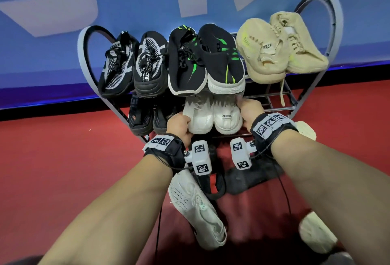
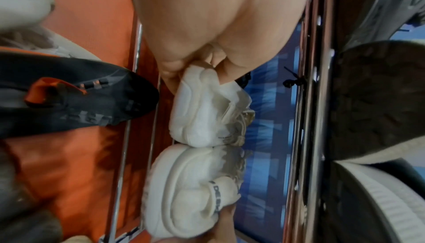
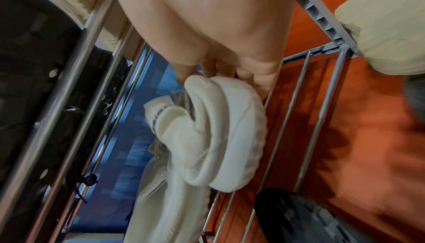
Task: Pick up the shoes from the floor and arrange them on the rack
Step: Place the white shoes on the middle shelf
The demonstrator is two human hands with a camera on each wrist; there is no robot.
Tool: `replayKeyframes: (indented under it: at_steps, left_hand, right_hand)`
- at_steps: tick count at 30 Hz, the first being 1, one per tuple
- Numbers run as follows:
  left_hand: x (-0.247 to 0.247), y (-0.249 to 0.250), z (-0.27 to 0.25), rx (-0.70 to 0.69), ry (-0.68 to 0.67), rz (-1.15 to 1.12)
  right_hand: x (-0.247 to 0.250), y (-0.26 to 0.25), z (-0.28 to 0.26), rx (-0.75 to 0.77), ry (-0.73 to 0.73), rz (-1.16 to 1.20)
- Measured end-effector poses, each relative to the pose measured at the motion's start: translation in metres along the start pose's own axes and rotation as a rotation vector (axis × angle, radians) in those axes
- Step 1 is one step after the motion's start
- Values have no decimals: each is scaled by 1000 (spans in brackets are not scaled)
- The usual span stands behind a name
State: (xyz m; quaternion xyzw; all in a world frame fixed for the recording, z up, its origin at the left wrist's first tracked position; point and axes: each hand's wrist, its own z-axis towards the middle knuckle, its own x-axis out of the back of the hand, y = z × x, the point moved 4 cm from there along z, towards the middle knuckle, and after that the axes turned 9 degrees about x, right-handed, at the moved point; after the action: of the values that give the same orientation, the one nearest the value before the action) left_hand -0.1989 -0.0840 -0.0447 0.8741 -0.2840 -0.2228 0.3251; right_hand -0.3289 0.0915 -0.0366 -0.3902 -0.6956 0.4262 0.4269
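Observation:
A pair of white sneakers sits on the middle shelf of the grey rack (image 1: 320, 87). My left hand (image 1: 179, 125) grips the heel of the left white sneaker (image 1: 197, 117), seen close up as the white sneaker (image 2: 202, 108) in the left wrist view. My right hand (image 1: 250, 113) grips the side of the right white sneaker (image 1: 228, 119), which shows as the white sneaker (image 3: 220, 134) in the right wrist view. The two sneakers touch side by side, heels toward me. On the red floor lie a white shoe (image 1: 198, 210) and black shoes (image 1: 251, 177).
The top shelf holds two black-and-white shoes (image 1: 135, 64), two black-and-green shoes (image 1: 206, 60) and two beige shoes (image 1: 278, 45). Black shoes (image 1: 147, 117) sit left of the white pair. Bare shelf bars (image 1: 278, 100) lie at the right. Another pale shoe (image 1: 316, 233) lies on the floor.

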Motion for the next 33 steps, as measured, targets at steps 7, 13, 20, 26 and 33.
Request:
replayKeyframes:
  at_steps: [7, 13, 20, 26, 33]
  left_hand:
    - [-4, -4, 3, -34, 119, 57]
    - [-10, -12, -7, 50, 137, 118]
    - [-12, -30, -14, 83, 199, 10]
    - [-10, -35, -2, 99, 134, -120]
    - [-10, -28, 8, 207, 112, -227]
  right_hand:
    - [-11, 38, 43, -19, -28, 192]
    - [-15, 9, -3, -60, -128, 167]
    - [-9, 27, -5, 4, 126, -12]
    - [-7, 22, -6, 109, 201, -52]
    - [-11, 17, -7, 116, 49, 15]
